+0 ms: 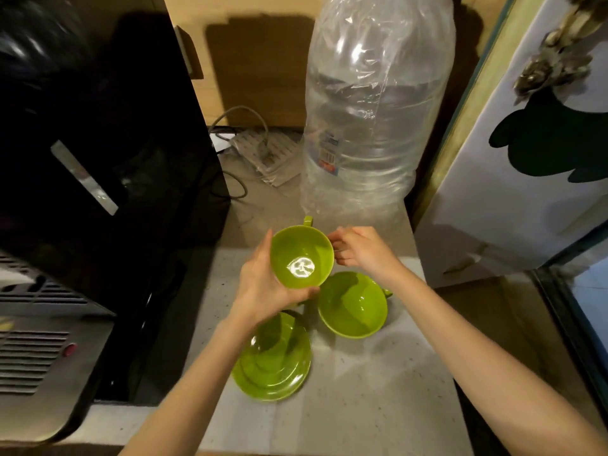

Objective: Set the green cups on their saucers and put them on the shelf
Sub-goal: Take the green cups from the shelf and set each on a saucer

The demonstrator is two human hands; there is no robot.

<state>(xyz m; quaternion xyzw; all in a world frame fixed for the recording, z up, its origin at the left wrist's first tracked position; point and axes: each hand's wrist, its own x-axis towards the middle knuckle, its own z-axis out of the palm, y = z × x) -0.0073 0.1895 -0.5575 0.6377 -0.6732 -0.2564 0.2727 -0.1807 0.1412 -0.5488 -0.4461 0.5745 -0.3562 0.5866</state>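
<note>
A green cup (302, 256) is held above the countertop, mouth up, with a bright glare at its bottom. My left hand (263, 284) cups it from the left and below. My right hand (362, 250) pinches its handle on the right side. A second green cup (353, 306) stands on the counter just below and right of the held one. Green saucers (273, 360) lie stacked on the counter under my left wrist. Behind the held cup, a green handle (308, 220) of another cup peeks out.
A large clear plastic water bottle (371, 110) stands at the back of the grey countertop (362, 390). A black appliance (98, 143) fills the left side, with a vented machine (33, 340) before it. A white panel (526, 159) stands at the right. Cables and a power strip (263, 149) lie behind.
</note>
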